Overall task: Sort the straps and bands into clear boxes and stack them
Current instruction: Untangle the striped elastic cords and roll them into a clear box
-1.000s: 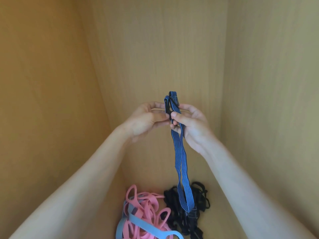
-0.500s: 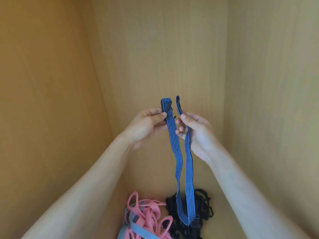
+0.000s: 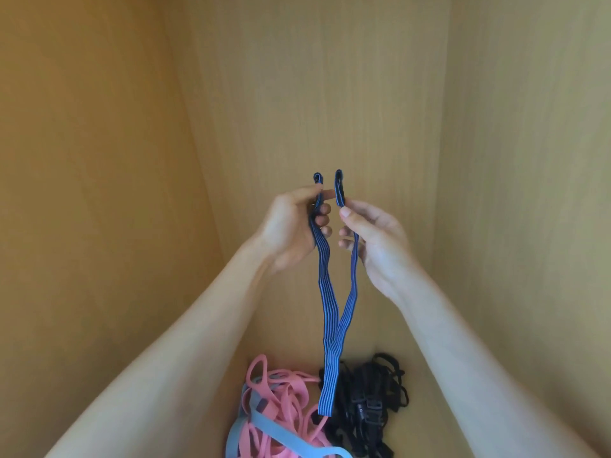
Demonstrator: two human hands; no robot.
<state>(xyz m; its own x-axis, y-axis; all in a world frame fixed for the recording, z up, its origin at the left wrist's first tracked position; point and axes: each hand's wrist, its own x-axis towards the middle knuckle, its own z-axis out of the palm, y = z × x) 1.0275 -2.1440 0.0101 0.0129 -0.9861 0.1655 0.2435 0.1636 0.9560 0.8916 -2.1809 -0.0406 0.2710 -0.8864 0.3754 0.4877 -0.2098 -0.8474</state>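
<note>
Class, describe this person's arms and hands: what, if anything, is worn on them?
The left hand and right hand are bare: no gloves, no ring in view. The left forearm and right forearm are uncovered to the frame's edge: no sleeve, watch or bracelet shows. Visible nails look short and unpainted.

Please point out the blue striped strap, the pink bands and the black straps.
blue striped strap (image 3: 325, 292), head view, on its left hanging strand.
pink bands (image 3: 294, 383), head view, on a band atop the pile.
black straps (image 3: 363, 391), head view, on the tangle's middle.
</note>
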